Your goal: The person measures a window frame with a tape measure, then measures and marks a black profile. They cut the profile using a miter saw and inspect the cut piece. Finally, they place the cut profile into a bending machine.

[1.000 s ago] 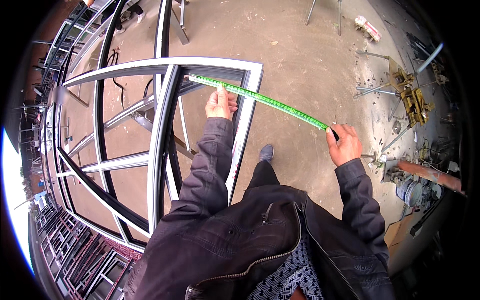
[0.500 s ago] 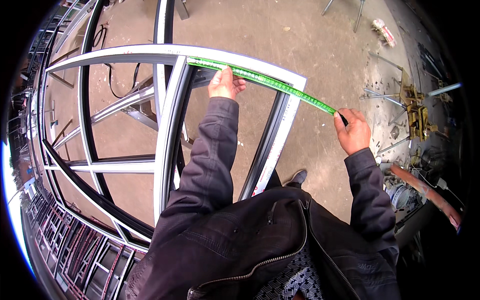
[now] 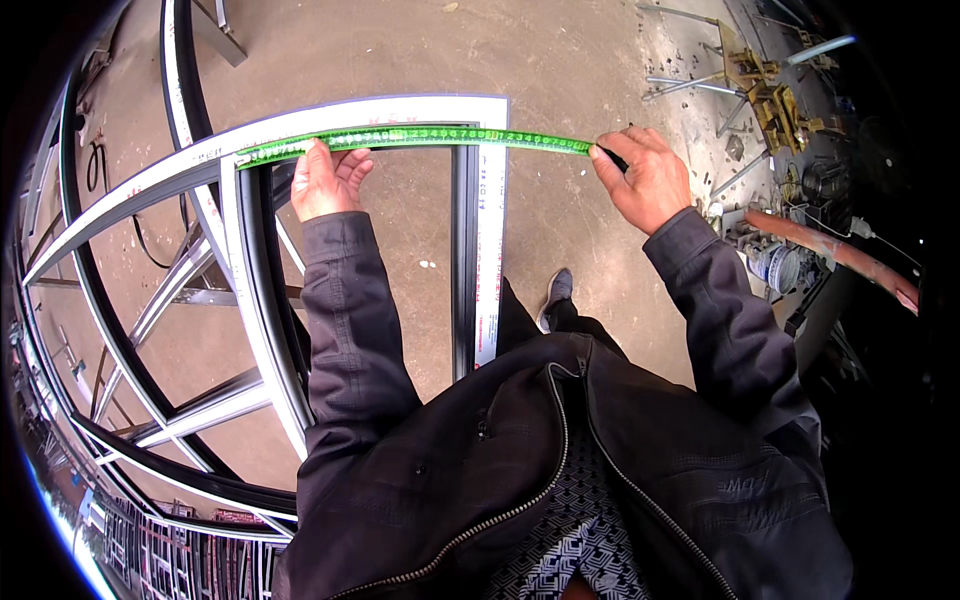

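A green tape measure (image 3: pixel 440 134) is stretched along the end bar of a white and black metal frame (image 3: pixel 490 230). Its blade carries on past the frame's right corner. My left hand (image 3: pixel 322 186) is closed on the blade near its left end, thumb on top, just right of a crossbar. At the other end, beyond the frame, my right hand (image 3: pixel 648 182) is closed around the tape measure; a little of a dark case shows between thumb and fingers, the rest hidden by the hand.
Stands with yellowish clamps (image 3: pixel 775 105) and metal rods are at the upper right. Below them lie a reddish-brown pipe (image 3: pixel 835 250) and a whitish bucket (image 3: pixel 778 268). More frames (image 3: pixel 180 560) crowd the lower left. My shoe (image 3: pixel 560 287) is on the brown floor.
The view has swung, so frame, tape and hands appear farther left and the clamp stands higher. Both hands keep their hold, and the tape still lies along the same bar.
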The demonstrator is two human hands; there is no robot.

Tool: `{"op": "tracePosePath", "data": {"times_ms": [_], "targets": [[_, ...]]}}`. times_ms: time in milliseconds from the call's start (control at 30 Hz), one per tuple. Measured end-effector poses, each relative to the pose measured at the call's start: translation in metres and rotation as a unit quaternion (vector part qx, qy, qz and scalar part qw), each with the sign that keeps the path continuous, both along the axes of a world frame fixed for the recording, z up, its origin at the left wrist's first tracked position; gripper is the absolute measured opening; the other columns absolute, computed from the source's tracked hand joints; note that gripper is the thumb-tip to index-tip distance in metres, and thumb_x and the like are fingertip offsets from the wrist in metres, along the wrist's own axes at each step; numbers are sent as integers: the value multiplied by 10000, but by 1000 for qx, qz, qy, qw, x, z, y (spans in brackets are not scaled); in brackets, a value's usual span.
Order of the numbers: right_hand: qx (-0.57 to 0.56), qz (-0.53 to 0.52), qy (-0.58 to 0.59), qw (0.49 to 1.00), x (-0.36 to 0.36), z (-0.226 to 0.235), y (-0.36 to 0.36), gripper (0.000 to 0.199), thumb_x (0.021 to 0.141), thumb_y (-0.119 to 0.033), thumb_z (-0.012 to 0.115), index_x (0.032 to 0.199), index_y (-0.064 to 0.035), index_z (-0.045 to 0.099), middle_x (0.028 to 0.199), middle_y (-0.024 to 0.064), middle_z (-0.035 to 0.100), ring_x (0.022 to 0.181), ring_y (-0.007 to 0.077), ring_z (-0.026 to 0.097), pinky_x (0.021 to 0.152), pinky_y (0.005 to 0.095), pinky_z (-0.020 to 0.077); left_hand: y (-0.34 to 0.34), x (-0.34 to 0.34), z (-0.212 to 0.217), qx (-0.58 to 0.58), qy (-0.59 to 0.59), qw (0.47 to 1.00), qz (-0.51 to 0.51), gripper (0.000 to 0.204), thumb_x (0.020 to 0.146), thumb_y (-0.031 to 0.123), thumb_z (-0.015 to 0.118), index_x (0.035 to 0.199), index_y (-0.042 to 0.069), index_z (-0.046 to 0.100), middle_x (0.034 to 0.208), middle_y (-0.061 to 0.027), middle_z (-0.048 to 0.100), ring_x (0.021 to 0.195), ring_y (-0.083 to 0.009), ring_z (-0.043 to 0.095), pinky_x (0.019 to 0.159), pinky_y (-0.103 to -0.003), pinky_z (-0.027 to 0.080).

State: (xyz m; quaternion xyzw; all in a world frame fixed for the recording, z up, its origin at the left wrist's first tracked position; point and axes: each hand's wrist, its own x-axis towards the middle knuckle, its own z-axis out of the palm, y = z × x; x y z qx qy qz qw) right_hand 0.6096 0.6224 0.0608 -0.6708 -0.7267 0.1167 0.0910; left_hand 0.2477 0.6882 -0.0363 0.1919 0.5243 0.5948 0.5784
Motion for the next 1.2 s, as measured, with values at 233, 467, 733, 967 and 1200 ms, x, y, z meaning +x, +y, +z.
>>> {"op": "tracePosePath", "data": {"times_ms": [233, 467, 733, 967, 1200], "targets": [[10, 2, 0, 1000, 6, -8, 0, 177, 958, -286, 693, 1002, -123, 746, 876, 68, 667, 914, 315, 648, 739, 463, 549, 0, -2, -4, 10, 5, 1000, -20, 327, 1086, 328, 572, 1126, 9, 634, 936, -150, 735, 798, -241, 732, 715, -354, 618], [15, 3, 3, 1000, 5, -12, 2, 167, 958, -288, 695, 994, -134, 748, 848, 54, 650, 891, 302, 645, 724, 453, 549, 0, -8, -7, 13, 13, 999, -28, 337, 1069, 309, 598, 1208, 3, 616, 992, -161, 720, 853, -257, 715, 745, -376, 607], [14, 9, -2, 1000, 5, -9, 3, 186, 954, -259, 716, 1015, -87, 752, 897, 84, 684, 902, 304, 653, 744, 435, 542, 0, -7, -8, 16, 8, 999, -27, 347, 1067, 306, 603, 1216, -7, 610, 1000, -160, 718, 849, -255, 709, 746, -371, 602], [-13, 8, -17, 1000, 2, -8, 5, 184, 966, -307, 676, 1009, -137, 732, 887, 54, 664, 940, 293, 656, 770, 460, 556, 0, -6, -7, 25, 24, 999, -26, 333, 1062, 296, 614, 1211, -1, 612, 1000, -157, 717, 846, -249, 707, 738, -358, 598], [-42, 10, -17, 999, 2, -6, 9, 201, 980, -318, 656, 1041, -138, 721, 900, 65, 665, 951, 301, 658, 781, 472, 553, 0, -3, -6, 25, 24, 999, -3, 306, 1070, 296, 610, 1149, 2, 643, 942, -141, 737, 798, -225, 728, 716, -324, 604]]}}
